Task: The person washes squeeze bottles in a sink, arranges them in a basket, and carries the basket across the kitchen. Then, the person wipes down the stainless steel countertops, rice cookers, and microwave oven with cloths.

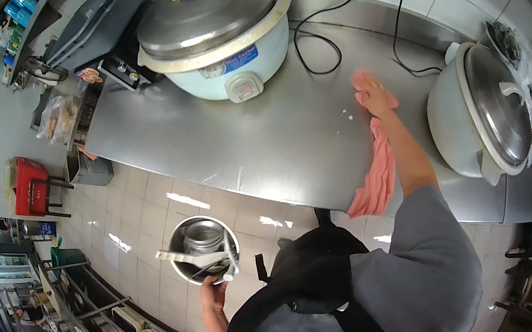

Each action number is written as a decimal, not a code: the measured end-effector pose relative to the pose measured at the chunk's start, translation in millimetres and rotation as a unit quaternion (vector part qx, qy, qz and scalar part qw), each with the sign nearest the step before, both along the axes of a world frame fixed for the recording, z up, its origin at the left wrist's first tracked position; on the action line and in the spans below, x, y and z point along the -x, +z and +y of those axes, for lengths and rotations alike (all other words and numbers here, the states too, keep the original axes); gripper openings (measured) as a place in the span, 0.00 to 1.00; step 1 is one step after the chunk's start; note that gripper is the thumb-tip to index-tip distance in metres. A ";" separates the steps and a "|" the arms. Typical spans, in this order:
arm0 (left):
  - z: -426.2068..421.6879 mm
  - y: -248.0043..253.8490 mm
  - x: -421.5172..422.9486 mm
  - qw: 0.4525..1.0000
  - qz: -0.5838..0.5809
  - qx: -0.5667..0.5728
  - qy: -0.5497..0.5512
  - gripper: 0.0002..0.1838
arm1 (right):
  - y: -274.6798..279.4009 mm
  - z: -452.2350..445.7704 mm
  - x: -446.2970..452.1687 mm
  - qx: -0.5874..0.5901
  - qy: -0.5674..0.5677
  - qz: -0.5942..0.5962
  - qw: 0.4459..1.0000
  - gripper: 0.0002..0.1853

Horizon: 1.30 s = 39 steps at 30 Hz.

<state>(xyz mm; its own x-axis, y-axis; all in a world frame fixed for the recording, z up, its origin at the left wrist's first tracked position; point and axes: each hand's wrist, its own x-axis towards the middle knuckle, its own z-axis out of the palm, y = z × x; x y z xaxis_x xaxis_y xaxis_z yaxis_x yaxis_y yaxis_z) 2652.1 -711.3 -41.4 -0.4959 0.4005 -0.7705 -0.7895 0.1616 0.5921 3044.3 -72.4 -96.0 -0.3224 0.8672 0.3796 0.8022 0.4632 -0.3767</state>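
My right hand (374, 97) presses a pink cloth (378, 178) onto the steel counter (263, 143); its fingers are closed over one bunched end, and the rest trails along my forearm to the counter's front edge. A few white bits lie just left of that hand. Down at the left, my left hand (212, 296) grips the lower rim of a round metal pot (178, 236), held over the floor. Inside the pot sit a smaller metal bowl (202, 235) and several utensils, among them a pale flat paddle (180, 256). The left fingers are partly hidden beneath the pot.
A large rice cooker (225, 57) with a steel lid stands at the counter's back left, another rice cooker (467, 112) at the right. Black cables (339, 55) loop along the back wall. Metal racks (112, 300) stand at lower left, near a red crate (30, 187).
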 end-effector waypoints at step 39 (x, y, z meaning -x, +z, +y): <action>9.2 54.0 130.9 0.979 0.085 -0.180 0.038 0.20 | 87.5 -213.8 93.6 0.362 0.215 0.460 0.782 0.26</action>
